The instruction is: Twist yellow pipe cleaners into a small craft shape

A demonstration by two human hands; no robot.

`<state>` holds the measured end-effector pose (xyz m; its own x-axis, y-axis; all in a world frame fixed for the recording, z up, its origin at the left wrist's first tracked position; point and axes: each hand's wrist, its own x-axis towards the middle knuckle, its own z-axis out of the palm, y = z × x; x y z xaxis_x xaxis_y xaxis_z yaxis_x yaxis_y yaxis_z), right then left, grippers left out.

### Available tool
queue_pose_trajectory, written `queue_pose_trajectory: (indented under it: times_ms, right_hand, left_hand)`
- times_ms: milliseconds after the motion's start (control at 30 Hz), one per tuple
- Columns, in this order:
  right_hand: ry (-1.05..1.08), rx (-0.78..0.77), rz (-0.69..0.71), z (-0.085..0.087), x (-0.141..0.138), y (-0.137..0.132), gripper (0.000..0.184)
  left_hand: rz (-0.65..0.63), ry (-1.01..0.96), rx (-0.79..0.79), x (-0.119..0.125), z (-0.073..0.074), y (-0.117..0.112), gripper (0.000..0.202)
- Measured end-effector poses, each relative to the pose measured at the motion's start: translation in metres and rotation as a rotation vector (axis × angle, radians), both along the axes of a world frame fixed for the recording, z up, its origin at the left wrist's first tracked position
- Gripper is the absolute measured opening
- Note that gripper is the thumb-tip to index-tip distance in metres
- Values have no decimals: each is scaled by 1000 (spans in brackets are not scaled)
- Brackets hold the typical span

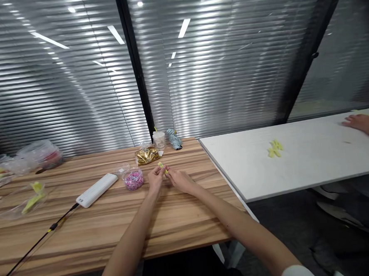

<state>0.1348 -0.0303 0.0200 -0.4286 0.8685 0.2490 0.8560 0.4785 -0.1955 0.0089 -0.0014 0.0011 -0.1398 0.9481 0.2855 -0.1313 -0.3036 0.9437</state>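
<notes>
My left hand (pixel 156 176) and my right hand (pixel 178 179) meet above the wooden table (pixel 177 221). Between their fingertips is a small yellow-green piece (pixel 163 168), pinched from both sides; its exact kind is too small to make out. Just left of my left hand stands a clear round tub (pixel 133 179) filled with small pink and purple bits, its clear lid (pixel 121 169) lying behind it. A shiny gold packet (pixel 147 155) lies beyond my hands.
A white power bank (pixel 97 190) with a black cable lies left. Behind are a paper cup (pixel 159 140) and a blue crumpled wrapper (pixel 174 139). Yellow pieces (pixel 275 148) lie on the white table (pixel 236 168); another person's hand (pixel 360 122) rests there. Plastic bags (pixel 41 154) sit far left.
</notes>
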Motion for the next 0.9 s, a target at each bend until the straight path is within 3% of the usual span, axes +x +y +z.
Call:
queue_pose_trajectory:
  times_ms: [267,467,567,667,767,900]
  right_hand:
    - [-51,18,23,-3,9,5,54]
    - [-24,22,85,-5,11,7,54]
    - [-15,13,117,-10,12,10,50]
    - [-5,24,143,-14,13,13,47]
    - [15,34,170,-17,12,14,47]
    - [31,1,165,-18,10,13,47]
  left_hand:
    - [43,-32,-35,-6,2,2,28]
    - [46,-124,-66,-4,22,-5,30]
    - [31,-80,17,5,39,-19,29]
    - [-60,-86,1,3,50,-51,32]
    - [-82,-154,-148,-30,54,-96,31]
    - [234,-303,-274,-123,62,-140,12]
